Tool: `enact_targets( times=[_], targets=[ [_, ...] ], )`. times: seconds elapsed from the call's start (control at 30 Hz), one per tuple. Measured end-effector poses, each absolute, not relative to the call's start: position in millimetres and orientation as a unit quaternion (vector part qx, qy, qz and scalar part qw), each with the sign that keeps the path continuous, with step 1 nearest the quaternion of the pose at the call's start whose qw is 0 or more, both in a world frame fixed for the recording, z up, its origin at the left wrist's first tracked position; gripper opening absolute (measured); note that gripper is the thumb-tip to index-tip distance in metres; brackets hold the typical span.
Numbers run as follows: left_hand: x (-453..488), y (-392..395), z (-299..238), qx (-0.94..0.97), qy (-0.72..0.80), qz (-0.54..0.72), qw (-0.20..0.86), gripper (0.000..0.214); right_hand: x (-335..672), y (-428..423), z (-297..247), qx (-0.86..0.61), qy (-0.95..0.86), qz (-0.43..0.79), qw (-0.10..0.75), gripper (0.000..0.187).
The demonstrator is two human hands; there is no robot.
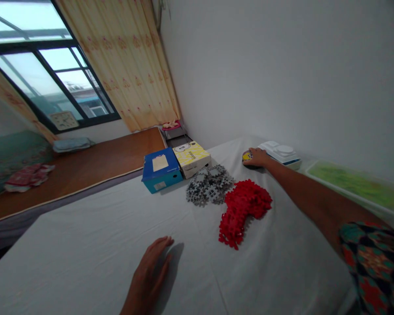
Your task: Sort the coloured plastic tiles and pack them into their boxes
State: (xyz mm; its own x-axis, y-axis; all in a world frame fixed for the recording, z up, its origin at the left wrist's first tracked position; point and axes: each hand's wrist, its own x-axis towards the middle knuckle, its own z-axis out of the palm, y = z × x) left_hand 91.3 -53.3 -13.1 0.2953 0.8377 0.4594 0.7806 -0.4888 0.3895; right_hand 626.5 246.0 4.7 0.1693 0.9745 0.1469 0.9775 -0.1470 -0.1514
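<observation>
My left hand (151, 269) lies flat and open on the white sheet (85, 245) near the front, fingers together, holding nothing. My right arm stretches far across the sheet; my right hand (258, 157) is closed over a small round yellow and dark object (246, 155) at the far edge, next to a white and blue box (280, 153). Between the hands lie a heap of red interlocking pieces (243, 210) and a heap of grey interlocking pieces (210, 183).
A blue box (160, 170) and a yellow and white box (192, 158) stand at the far edge. A clear tub with green contents (357, 186) sits on the right by the wall. A wooden platform (85, 166), window and curtain lie beyond on the left.
</observation>
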Motion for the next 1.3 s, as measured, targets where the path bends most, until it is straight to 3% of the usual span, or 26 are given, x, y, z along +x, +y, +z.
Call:
enact_targets(
  times=[0.23,0.77,0.87,1.0,1.1,1.3],
  targets=[
    [91.5,-53.8,-11.4,0.814,0.486,0.317,0.025,0.036,606.4,271.9,10.6,-0.762,-0.639,-0.007,0.105,0.102],
    [91.6,-54.9,-17.2,0.832,0.472,0.292,0.008,0.038,618.8,295.5,19.1,-0.703,-0.699,-0.122,0.052,0.079],
    [94.8,-56.2,-13.0,0.833,0.471,0.289,0.024,0.036,602.4,278.7,34.2,-0.692,-0.712,-0.087,0.076,0.084],
    [100.3,-56.8,-9.0,0.835,0.469,0.285,0.038,0.036,566.5,233.7,52.2,-0.582,-0.801,0.048,0.131,0.066],
    [104.3,-56.1,-7.7,0.832,0.469,0.292,0.047,0.035,549.9,185.8,54.5,-0.489,-0.843,0.135,0.176,0.062],
    [112.3,-60.1,13.0,0.820,0.505,0.266,0.052,0.037,565.5,120.5,31.3,-0.536,-0.789,0.163,0.253,0.059]
  ],
)
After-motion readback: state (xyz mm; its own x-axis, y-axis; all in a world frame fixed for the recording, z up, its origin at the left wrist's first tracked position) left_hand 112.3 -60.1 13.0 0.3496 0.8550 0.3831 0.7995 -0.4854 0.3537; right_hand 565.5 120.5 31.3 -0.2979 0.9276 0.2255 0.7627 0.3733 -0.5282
